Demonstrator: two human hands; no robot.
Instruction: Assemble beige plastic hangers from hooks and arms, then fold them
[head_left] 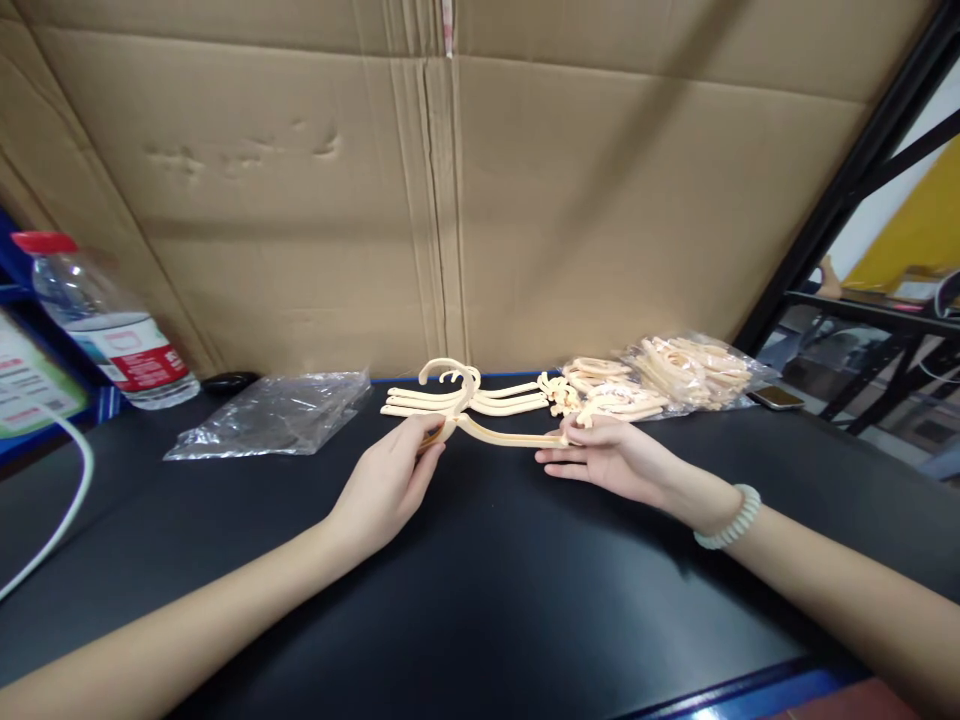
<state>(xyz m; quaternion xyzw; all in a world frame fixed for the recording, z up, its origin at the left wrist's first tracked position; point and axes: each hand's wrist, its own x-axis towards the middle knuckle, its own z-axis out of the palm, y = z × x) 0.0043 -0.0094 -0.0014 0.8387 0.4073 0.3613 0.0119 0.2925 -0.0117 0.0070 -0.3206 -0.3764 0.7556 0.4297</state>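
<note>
My left hand (394,478) is closed on the left arm of a cream plastic hanger (510,438), near the base of its hook. At the hanger's right end, my right hand (611,458) pinches with thumb and finger, its lower fingers apart. A small cream piece (586,415) shows at those fingertips; whether it is joined to the hanger cannot be made out. Several similar hangers (506,400) lie side by side just behind. Small cream pieces (559,392) are heaped to the right of them, beside a pile of cream parts (611,385).
A clear bag of cream parts (694,372) lies at the back right, near a phone-like object (777,397). A flat clear plastic bag (274,412) and a bottle (120,330) stand left on the black table (480,600). Cardboard (300,200) rises behind.
</note>
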